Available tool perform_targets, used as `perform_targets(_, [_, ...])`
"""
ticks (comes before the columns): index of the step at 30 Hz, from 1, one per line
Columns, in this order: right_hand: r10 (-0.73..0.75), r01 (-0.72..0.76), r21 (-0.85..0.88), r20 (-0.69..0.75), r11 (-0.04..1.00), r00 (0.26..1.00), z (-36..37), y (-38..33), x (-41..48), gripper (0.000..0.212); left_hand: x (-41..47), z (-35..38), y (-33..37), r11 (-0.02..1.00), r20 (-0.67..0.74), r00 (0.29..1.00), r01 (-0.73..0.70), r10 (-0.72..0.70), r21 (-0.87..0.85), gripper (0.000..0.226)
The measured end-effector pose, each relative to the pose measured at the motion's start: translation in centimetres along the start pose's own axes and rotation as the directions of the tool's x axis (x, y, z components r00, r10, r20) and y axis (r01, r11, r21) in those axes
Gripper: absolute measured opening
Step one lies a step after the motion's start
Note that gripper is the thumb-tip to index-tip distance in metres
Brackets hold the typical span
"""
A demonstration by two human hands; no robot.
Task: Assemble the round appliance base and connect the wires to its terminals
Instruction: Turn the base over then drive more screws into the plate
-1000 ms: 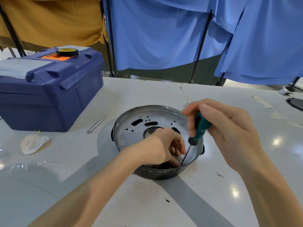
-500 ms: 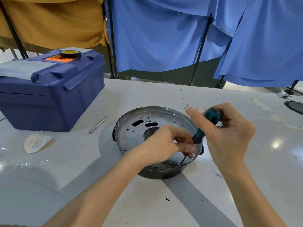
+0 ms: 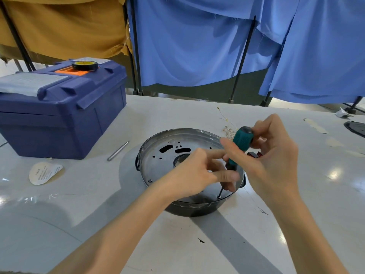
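- Watching from beside the table point(image 3: 177, 113): the round base point(image 3: 158, 165) sits open side up on the white top, a shiny metal plate with slots and small holes inside a dark rim.
- The right hand point(image 3: 272, 161) is over the base's right edge, thumb and curled fingers pinching the teal handle of a screwdriver point(image 3: 242, 139).
- The screwdriver leans from up there down toward the near side of the base, and its tip sits on a small screw point(image 3: 218, 196) just inside the near rim.
- The left hand point(image 3: 193, 175) reaches in over the near half of the base. Its fingers are fairly straight and a bit spread. One points at the right thumb, and a lower one lies across the shaft just above the tip.
- Just past the far right of the base, a tangle of thin wire strands point(image 3: 227, 125) lies on the table.
- A small red and black part point(image 3: 254, 154) peeks out right of the base, mostly hidden by the right hand, so I can't say what it is.
- Left of the base lies a short metal pin point(image 3: 118, 150), with a rounded paper label point(image 3: 44, 173) further left.
- Well left and further back stands a blue toolbox point(image 3: 65, 119), lid closed, with a black tape roll point(image 3: 85, 65) on top.
- Blue cloth point(image 3: 197, 46) hangs on stands behind the base.
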State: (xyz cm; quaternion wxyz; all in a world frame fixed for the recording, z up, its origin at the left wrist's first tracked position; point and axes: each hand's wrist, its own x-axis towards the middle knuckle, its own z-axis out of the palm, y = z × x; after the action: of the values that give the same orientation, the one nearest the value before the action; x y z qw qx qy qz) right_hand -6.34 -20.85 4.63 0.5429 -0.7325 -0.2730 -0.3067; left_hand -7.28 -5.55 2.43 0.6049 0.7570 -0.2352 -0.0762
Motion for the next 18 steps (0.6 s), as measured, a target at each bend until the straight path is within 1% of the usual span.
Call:
perform_targets(3, [-0.044, 0.044, -0.012, -0.024, 0.999, 0.999, 0.4, -0.3, -0.1, 0.045, -0.2, 0.0, 0.2, 1.000, 0.012, 1.000, 0.012, -0.011, -0.023, 0.005])
perform_targets(5, [-0.050, 0.050, -0.001, -0.006, 0.999, 0.999, 0.1, -0.3, -0.2, 0.038, -0.2, 0.0, 0.0, 1.000, 0.014, 1.000, 0.018, -0.018, -0.015, 0.014])
perform_targets(7, [-0.026, 0.024, 0.016, 0.067, 1.000, 0.997, -0.3, -0.5, -0.4, 0.030, -0.2, 0.0, 0.0, 0.999, 0.020, 0.999, 0.029, -0.029, -0.034, 0.024])
perform_targets(8, [-0.004, 0.000, 0.034, 0.110, 0.999, 0.994, -0.5, -0.7, -0.5, 0.030, -0.2, 0.0, 0.1, 0.999, 0.027, 0.999, 0.027, -0.026, -0.046, 0.027])
perform_targets(10, [0.027, -0.039, 0.067, 0.178, 0.997, 0.984, -1.0, -1.0, -0.3, 0.032, -0.2, -0.1, 0.1, 0.999, 0.041, 0.999, 0.013, -0.011, -0.037, 0.026])
perform_targets(11, [0.033, -0.043, 0.047, 0.190, 0.998, 0.981, -1.2, -1.1, -0.2, 0.027, -0.2, -0.1, 0.1, 1.000, 0.047, 0.999, 0.007, -0.006, -0.024, 0.022])
perform_targets(13, [0.025, -0.018, -0.041, 0.182, 0.999, 0.983, -1.5, -1.2, 0.2, 0.016, -0.2, -0.3, 0.0, 1.000, 0.054, 0.998, 0.015, -0.014, -0.016, 0.007])
perform_targets(14, [0.018, -0.005, -0.076, 0.165, 0.997, 0.986, -1.5, -1.2, 0.3, 0.015, -0.3, -0.3, 0.1, 0.999, 0.055, 0.998, 0.019, -0.017, -0.035, 0.004])
perform_targets(16, [0.016, -0.003, -0.117, 0.109, 0.993, 0.994, -1.2, -1.3, 0.3, 0.022, -0.3, -0.3, 0.2, 0.996, 0.042, 0.999, 0.006, -0.003, -0.087, 0.018])
perform_targets(18, [0.009, -0.003, -0.151, 0.041, 0.989, 0.999, -0.8, -1.3, 0.3, 0.029, -0.3, -0.2, 0.3, 0.996, 0.042, 0.999, -0.004, 0.008, -0.086, 0.023])
